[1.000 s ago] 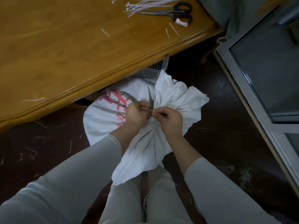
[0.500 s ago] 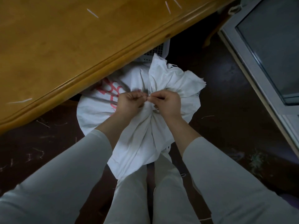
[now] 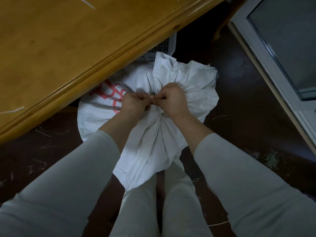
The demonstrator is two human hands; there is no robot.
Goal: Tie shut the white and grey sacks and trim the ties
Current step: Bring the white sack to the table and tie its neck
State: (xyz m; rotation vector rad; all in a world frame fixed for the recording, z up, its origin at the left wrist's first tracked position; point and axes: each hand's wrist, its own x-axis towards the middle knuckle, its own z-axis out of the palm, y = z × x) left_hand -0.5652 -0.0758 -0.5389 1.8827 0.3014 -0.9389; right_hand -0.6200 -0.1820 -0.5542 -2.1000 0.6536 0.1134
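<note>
One white sack point(image 3: 150, 146) on the dark floor point(image 3: 239, 82), standing just in front of the knees, partly tucked under the near edge of the wooden desk point(image 3: 68, 48). Red printed characters point(image 3: 109, 94) on its left shoulder, half hidden by the desk edge. Mouth gathered into a tight neck at the middle, loose cloth fanning up and to the right above it, pleats running down toward the legs below. Left hand point(image 3: 135, 104) and right hand point(image 3: 172, 101) both fisted, knuckles touching right at that neck; each grip closed, pinching at the bunched cloth, though whether a tie sits between the fingertips cannot be told, too small and hidden. Pale long sleeves point(image 3: 239, 168) and pale trousers point(image 3: 140, 211) framing the sack from the near side. Beyond the sack, a white perforated basket point(image 3: 164, 47) under the desk, touching or just behind the far cloth. A few thin white offcuts point(image 3: 88, 3) on the desk top. Short scraps point(image 3: 219, 116) scattered over the floor, left and right. Grey-framed glass door point(image 3: 282, 48) along the right.
</note>
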